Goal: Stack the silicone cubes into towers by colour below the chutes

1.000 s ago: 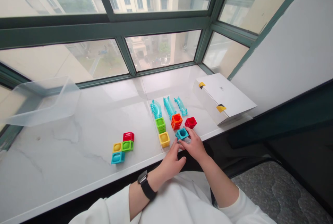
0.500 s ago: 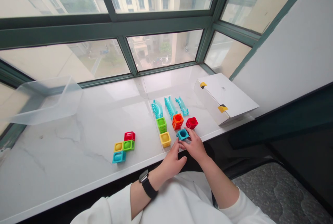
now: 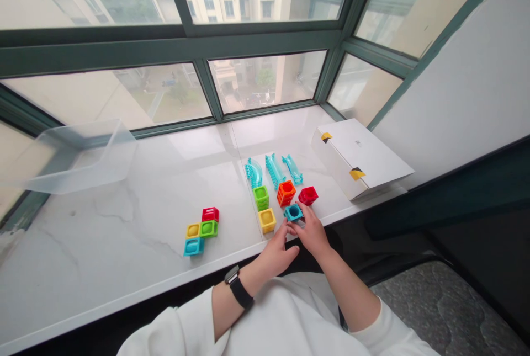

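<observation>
On my monitor, at the far left of the white marble window ledge (image 3: 124, 223), a clear plastic bin (image 3: 83, 157) stands by the glass. Toward the middle, four soft plastic cubes (image 3: 201, 230), yellow, green, red and light blue, sit pressed together near the front edge. Right of them, a loose yellow hollow cube (image 3: 267, 220) lies in front of a green hollow cube (image 3: 260, 198), with three translucent teal track pieces (image 3: 271, 168) side by side behind.

I see the left hand (image 3: 275, 254) loosely spread, thumb apart, holding nothing, its fingertips reaching the near left side of the small teal-blue hollow cube (image 3: 293, 212). That cube rests near the ledge's front edge, in front of an orange hollow cube (image 3: 286, 192) and a red hollow cube (image 3: 308, 195). The right hand (image 3: 311, 232) curls its fingers against the teal-blue cube's near right side; I cannot tell whether they clamp it. At the far right lies a white cardboard box (image 3: 360, 157).
</observation>
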A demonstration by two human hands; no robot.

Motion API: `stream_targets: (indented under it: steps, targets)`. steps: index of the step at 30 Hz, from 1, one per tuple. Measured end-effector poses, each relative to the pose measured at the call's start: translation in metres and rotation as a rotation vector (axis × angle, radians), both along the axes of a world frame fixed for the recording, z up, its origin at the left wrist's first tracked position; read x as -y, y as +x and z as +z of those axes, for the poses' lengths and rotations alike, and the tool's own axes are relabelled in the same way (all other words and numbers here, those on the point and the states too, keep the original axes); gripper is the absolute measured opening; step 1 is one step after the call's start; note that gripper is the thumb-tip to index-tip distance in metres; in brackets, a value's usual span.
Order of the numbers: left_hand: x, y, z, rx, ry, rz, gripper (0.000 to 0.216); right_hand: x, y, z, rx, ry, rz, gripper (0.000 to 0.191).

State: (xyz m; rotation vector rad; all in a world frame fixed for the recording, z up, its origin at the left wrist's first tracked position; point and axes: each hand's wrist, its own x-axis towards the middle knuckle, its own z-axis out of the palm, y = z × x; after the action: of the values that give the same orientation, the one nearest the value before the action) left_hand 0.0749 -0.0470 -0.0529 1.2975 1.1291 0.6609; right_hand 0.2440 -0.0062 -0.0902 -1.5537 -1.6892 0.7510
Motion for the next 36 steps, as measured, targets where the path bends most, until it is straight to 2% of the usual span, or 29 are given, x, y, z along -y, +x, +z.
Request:
stream_targets:
  steps: [4, 6, 9, 11, 14, 16, 19, 22, 25, 28, 32, 36]
  targets:
    - [0.003, -0.01, 0.012, -0.006, -0.013, -0.041, 0.042, -0.001, 0.0, -0.001, 0.005, -0.003, 0.009, 0.063]
    - [0.007, -0.024, 0.027, -0.018, -0.006, -0.118, 0.036, -0.002, 0.0, -0.002, 0.009, -0.006, 0.012, 0.066]
    - [0.014, -0.057, 0.059, 0.025, -0.045, -0.226, 0.037, 0.001, 0.003, 0.002, 0.022, -0.013, 0.018, 0.074]
    - [0.018, -0.086, 0.078, 0.095, -0.134, -0.203, 0.037, 0.005, 0.005, 0.01, 0.049, -0.005, 0.012, 0.076]
    - [0.02, -0.141, 0.091, 0.139, -0.14, -0.004, 0.036, 0.011, 0.009, 0.034, 0.124, 0.069, -0.011, 0.064]
    - [0.021, -0.181, 0.088, 0.082, -0.079, 0.21, 0.043, 0.015, 0.009, 0.055, 0.159, 0.167, -0.035, 0.053]
    - [0.025, -0.234, 0.071, -0.018, 0.007, 0.566, 0.047, 0.018, 0.001, 0.092, 0.145, 0.41, -0.063, 0.038]
    - [0.035, -0.265, 0.052, -0.133, 0.108, 0.723, 0.048, 0.021, -0.021, 0.122, 0.091, 0.622, -0.008, 0.029]
    - [0.045, -0.274, 0.035, -0.366, 0.234, 0.709, 0.04, 0.024, -0.055, 0.137, -0.009, 0.695, 0.144, 0.03]
    - [0.051, -0.273, 0.021, -0.561, 0.349, 0.637, 0.034, 0.025, -0.096, 0.136, -0.09, 0.647, 0.345, 0.031]
    - [0.054, -0.272, 0.007, -0.584, 0.378, 0.597, 0.03, 0.023, -0.145, 0.126, -0.07, 0.477, 0.564, 0.031]
    - [0.053, -0.274, -0.004, -0.585, 0.389, 0.584, 0.029, 0.022, -0.176, 0.109, 0.008, 0.307, 0.708, 0.033]
